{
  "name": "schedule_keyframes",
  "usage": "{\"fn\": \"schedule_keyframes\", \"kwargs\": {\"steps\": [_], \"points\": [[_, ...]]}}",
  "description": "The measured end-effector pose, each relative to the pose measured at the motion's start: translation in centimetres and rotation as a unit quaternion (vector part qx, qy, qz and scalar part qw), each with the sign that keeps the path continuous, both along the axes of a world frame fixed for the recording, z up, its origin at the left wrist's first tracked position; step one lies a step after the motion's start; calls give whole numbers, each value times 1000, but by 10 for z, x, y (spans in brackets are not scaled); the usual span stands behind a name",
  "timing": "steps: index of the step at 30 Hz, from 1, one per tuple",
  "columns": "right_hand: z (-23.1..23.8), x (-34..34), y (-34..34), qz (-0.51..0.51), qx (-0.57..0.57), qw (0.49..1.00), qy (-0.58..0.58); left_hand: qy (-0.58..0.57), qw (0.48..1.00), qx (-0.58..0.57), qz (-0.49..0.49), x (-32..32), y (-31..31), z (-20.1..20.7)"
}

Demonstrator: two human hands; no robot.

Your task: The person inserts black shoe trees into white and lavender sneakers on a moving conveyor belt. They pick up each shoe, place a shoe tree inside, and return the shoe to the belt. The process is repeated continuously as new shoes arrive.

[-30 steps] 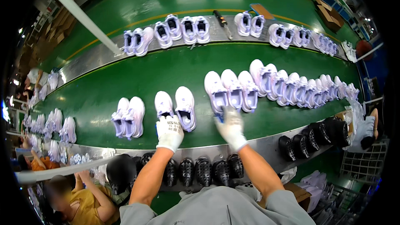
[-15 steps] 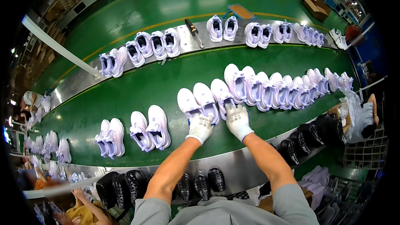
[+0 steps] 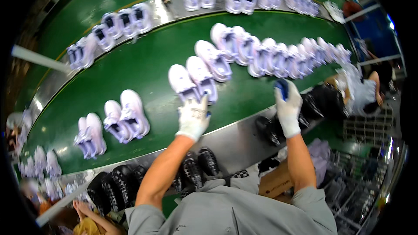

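Note:
At the middle of the green belt [image 3: 165, 117], my gloved left hand [image 3: 193, 115] is at the heels of two pale lilac sneakers, the left one [image 3: 182, 82] and the right one [image 3: 201, 78]. Its fingers look spread, one reaching up to the right sneaker's heel; whether they touch is blurred. Another lilac sneaker [image 3: 213, 61] lies just beyond, toes pointing away like the others. My gloved right hand [image 3: 288, 106] is raised over the belt's near edge, away from the sneakers. Its thumb and fingers are apart, the blue palm coating shows, and it holds nothing.
A long row of lilac sneakers [image 3: 272, 56] runs to the right; two pairs stand left. More sneakers [image 3: 126, 21] line the far metal ledge. Black shoe-shaped pieces [image 3: 191, 169] sit along the near metal edge [image 3: 230, 143]. Other people work at both sides.
My right hand has let go of the third sneaker and drawn back to the right. The left hand has slid back to the pair's heels. The whole view has shifted.

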State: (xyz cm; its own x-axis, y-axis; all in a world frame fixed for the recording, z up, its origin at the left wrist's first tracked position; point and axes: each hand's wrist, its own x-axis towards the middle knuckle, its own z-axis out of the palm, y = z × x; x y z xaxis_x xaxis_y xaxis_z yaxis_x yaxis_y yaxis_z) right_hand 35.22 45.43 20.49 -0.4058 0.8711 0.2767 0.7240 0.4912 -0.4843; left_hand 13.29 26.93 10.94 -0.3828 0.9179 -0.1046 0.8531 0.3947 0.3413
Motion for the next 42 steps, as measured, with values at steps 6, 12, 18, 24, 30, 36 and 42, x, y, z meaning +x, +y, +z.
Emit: {"fn": "schedule_keyframes", "kwargs": {"steps": [6, 12, 18, 24, 30, 36, 42], "points": [[20, 160, -91, -94, 42, 973, -208, -116, 980, 160, -34, -1, -48, 13], [-21, 192, -103, -183, -14, 941, -284, -199, 960, 163, -114, 29, -39, 24], [-25, 178, -111, -63, -52, 939, -335, -218, 958, 143, -122, 54, -29, 23], [-32, 169, -123, -14, -21, 939, -343, -246, 948, 160, -127, 79, -16, 25], [4, 54, -134, 91, -191, 977, -34, -583, 748, 308, 80, 112, 25, 29], [-20, -24, -106, 71, -305, 949, -20, -119, 933, 290, 176, 14, 28, 10], [-55, -96, -50, 17, -544, 839, 3, -112, 992, -34, 41, -100, 66, -14]]}}
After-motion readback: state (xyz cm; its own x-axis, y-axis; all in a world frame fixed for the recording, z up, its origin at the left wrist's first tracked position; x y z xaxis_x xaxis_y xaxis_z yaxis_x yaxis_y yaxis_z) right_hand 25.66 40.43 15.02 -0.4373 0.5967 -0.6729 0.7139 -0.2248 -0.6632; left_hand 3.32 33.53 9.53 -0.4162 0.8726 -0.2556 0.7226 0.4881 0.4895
